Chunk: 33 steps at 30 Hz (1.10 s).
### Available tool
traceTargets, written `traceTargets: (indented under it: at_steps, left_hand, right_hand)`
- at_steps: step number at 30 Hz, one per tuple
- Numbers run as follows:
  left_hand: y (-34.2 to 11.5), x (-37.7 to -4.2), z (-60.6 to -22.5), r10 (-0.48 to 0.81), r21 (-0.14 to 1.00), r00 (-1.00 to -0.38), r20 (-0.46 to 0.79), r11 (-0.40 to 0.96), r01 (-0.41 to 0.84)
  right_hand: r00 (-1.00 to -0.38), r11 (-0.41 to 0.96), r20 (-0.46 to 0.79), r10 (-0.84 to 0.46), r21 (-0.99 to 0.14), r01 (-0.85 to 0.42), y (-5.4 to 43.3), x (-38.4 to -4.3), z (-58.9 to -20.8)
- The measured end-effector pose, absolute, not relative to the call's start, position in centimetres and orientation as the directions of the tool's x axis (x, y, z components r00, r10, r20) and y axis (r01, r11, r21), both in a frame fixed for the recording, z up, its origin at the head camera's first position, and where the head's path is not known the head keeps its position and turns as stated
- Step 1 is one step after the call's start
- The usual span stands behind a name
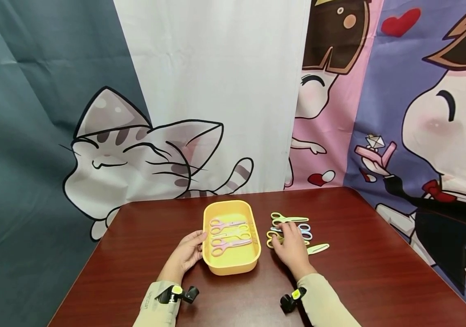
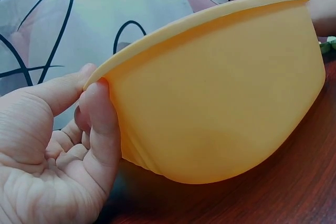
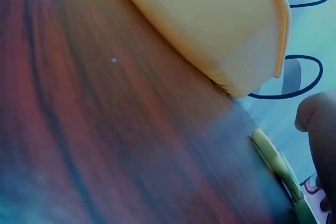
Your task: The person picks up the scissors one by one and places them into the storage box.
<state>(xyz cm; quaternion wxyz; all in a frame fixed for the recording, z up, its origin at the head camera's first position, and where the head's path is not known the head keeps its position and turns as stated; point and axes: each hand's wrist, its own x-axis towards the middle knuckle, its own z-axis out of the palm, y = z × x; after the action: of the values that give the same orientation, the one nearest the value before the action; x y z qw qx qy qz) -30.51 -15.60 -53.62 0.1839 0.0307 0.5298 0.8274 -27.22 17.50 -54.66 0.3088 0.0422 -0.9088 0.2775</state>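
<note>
My left hand point(image 1: 190, 252) pinches the left rim of a yellow plastic tub point(image 2: 210, 93) between thumb and fingers. Inside the tub lie pink scissors point(image 1: 218, 250), yellow scissors point(image 1: 242, 235) and a second pink pair point(image 1: 216, 226). To the tub's right, my right hand point(image 1: 291, 247) is over a group of scissors on the table. Around it show green scissors point(image 1: 296, 220), blue-handled scissors point(image 1: 307, 235), yellow-handled scissors point(image 1: 270, 240) and a pale green blade point(image 1: 318, 249), partly covered by the hand. In the right wrist view the thumb is apart from the yellow-green scissors point(image 3: 278, 163).
The dark red wooden table point(image 1: 134, 254) carries everything. A printed cloth point(image 1: 224, 81) with cartoon figures hangs behind its far edge. Both sleeves carry small black wrist cameras point(image 1: 291, 300).
</note>
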Motion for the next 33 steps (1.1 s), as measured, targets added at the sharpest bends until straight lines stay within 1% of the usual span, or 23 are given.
traceTargets:
  at_steps: [7, 9, 12, 15, 18, 24, 33]
  left_hand:
    - [-15.5, -30.3, -53.8, 0.328, 0.890, -0.931, -0.158, -0.362, -0.279]
    - [-15.5, -30.3, -53.9, 0.324, 0.889, -0.933, -0.160, -0.363, -0.279]
    - [-15.4, -30.2, -53.9, 0.311, 0.889, -0.938, -0.155, -0.370, -0.269]
    - [-15.4, -30.2, -53.8, 0.302, 0.891, -0.942, -0.149, -0.372, -0.260]
    - [-15.4, -30.3, -53.7, 0.312, 0.891, -0.939, -0.144, -0.373, -0.261]
    - [-15.5, -30.5, -53.5, 0.331, 0.885, -0.933, -0.139, -0.381, -0.267]
    - [-15.5, -30.4, -53.5, 0.333, 0.878, -0.931, -0.149, -0.388, -0.279]
  right_hand:
    - [-0.899, 0.886, 0.428, 0.095, -0.448, -0.119, 16.9, -26.5, -54.6]
    - [-0.912, 0.899, 0.398, 0.102, -0.429, -0.087, 16.7, -26.5, -54.6]
    - [-0.925, 0.930, 0.371, 0.083, -0.363, -0.062, 16.4, -26.5, -54.6]
    - [-0.931, 0.951, 0.361, 0.049, -0.301, -0.067, 16.2, -26.5, -54.6]
    - [-0.931, 0.957, 0.363, 0.030, -0.278, -0.077, 16.0, -26.5, -54.5]
    - [-0.923, 0.954, 0.385, -0.012, -0.271, -0.126, 15.9, -26.5, -54.4]
    - [-0.894, 0.944, 0.446, -0.036, -0.280, -0.177, 16.0, -26.4, -54.5]
